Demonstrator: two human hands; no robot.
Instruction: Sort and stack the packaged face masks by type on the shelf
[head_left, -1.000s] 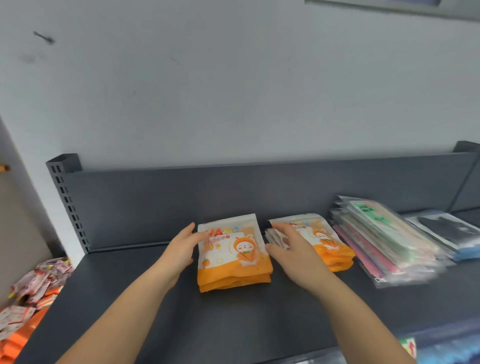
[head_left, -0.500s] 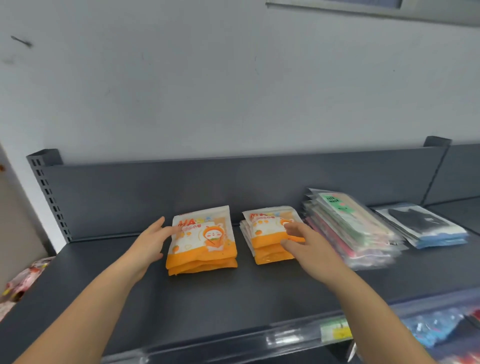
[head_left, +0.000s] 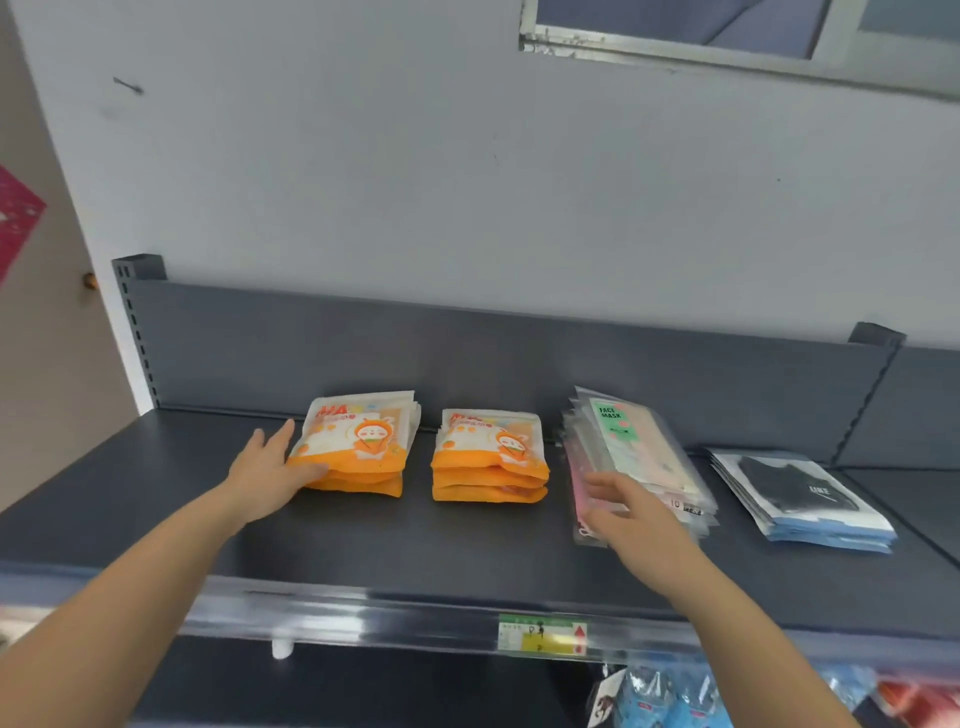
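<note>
Resting flat, the fingers (head_left: 283, 441) of the left hand (head_left: 265, 475) lie spread against the left side of the left orange stack (head_left: 358, 447), with the thumb touching its lower front corner; they press on it but do not close around anything. The fingers (head_left: 605, 486) of the right hand (head_left: 639, 519) are also spread and released, and they reach over the near end of the clear-bag stack (head_left: 639, 462) whose top pack reads "FACE MASK". I cannot tell if they already touch the plastic or only hover just above it.

The step in hand seems to be squaring the piles. To do it well, I think the right hand should push with a flat palm on the near edge of the fanned clear packs, low on the pile, so all layers slide together and the slippery top ones do not shoot backward. The left hand can keep the orange pile steady meanwhile.

All packs lie flat on the dark grey shelf (head_left: 415, 540). Both orange stacks have their long axis running front to back, printed tops toward the back panel and orange bottoms toward the person; the second orange stack (head_left: 491, 457) stands apart, between the other two. The clear-bag stack is long front to back too, but turned a little, its far end leaning left. At the far right, the black-mask stack (head_left: 800, 499) is angled the same way.
</note>
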